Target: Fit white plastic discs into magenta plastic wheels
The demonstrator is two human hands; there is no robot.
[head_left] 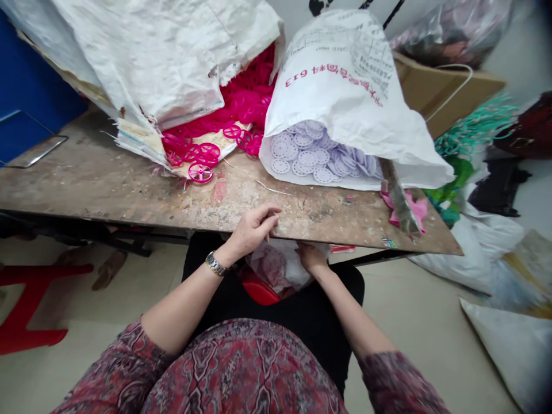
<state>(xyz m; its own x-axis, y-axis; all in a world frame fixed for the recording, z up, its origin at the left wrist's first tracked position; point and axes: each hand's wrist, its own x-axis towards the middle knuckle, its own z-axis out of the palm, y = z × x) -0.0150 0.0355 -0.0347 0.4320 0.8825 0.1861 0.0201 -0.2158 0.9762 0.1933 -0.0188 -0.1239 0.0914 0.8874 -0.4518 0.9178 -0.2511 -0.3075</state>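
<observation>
My left hand is at the front edge of the wooden table, its fingers curled in. Whether anything sits between them is hidden. Under the table edge, my right hand touches a whitish plastic bag between my knees. The table edge and the bag hide most of its fingers. Behind my hands, a white woven sack lies with its mouth toward me, full of pale lilac plastic discs. To its left, bright pink spoked plastic wheels spill from another torn white sack.
A metal strip and pink scraps lie at the table's right end. Beyond are a cardboard box and turquoise strands. White sacks rest on the floor at right; a red stool stands at left.
</observation>
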